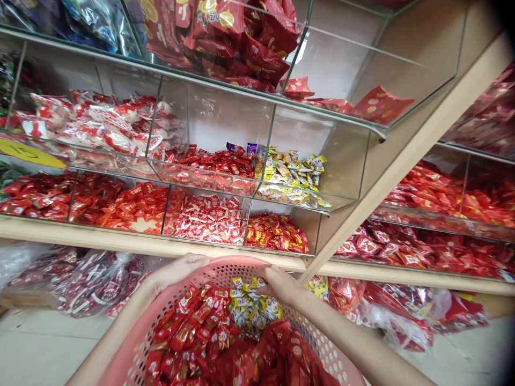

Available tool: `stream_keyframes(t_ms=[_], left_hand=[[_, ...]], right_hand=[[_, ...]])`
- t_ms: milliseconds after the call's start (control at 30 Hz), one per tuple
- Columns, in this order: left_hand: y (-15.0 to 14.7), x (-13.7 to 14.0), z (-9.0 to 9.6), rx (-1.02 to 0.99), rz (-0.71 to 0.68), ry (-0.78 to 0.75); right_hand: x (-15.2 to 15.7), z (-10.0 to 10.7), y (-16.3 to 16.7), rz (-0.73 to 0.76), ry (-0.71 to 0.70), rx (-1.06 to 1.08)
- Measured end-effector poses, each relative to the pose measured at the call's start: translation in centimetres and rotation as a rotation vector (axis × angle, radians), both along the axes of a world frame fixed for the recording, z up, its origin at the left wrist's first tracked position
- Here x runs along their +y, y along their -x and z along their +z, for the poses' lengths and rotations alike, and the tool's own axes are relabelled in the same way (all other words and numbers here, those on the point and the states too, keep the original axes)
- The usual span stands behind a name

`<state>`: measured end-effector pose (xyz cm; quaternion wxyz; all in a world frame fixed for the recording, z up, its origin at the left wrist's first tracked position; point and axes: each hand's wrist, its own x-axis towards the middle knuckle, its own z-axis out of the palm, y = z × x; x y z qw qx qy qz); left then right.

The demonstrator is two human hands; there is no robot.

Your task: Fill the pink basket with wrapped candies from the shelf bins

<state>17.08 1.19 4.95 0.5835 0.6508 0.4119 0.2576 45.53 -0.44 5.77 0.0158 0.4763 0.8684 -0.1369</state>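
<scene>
A pink perforated plastic basket (132, 343) fills the lower middle of the head view. My left hand (183, 269) is closed on its far left rim. On the far right rim is my right hand (277, 284), closed there with its fingertips reaching inside, close to the yellow-wrapped candies (253, 308). Red-wrapped candies (193, 321) lie in the left of the basket. Larger red packets (281, 356) are heaped at its near right. The undersides of both hands are hidden.
Ahead stands a wooden shelf (257, 258) with clear candy bins. They hold red-and-white candies (211, 219), red-and-yellow candies (277, 233) and yellow candies (293, 171). A slanting wooden upright (398, 161) is at right. Bagged candy (100, 281) lies beneath the shelf.
</scene>
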Motion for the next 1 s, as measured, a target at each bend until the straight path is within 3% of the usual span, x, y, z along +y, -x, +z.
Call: stream_keyframes(t_ms=[333, 600, 833, 1000], left_hand=[[-0.1, 0.1, 0.0, 0.080, 0.055, -0.026], [-0.2, -0.2, 0.2, 0.040, 0.031, -0.031], [0.0, 0.2, -0.5, 0.071, 0.019, -0.071], [0.0, 0.1, -0.3, 0.064, 0.028, -0.076]], right_hand=[[-1.5, -1.7, -2.4, -0.090, 0.029, -0.003], [-1.6, 0.0, -2.1, -0.059, -0.042, -0.029], [-1.9, 1.6, 0.8, -0.059, -0.053, -0.113], [-2.1, 1.9, 4.5, 0.037, -0.117, -0.239]])
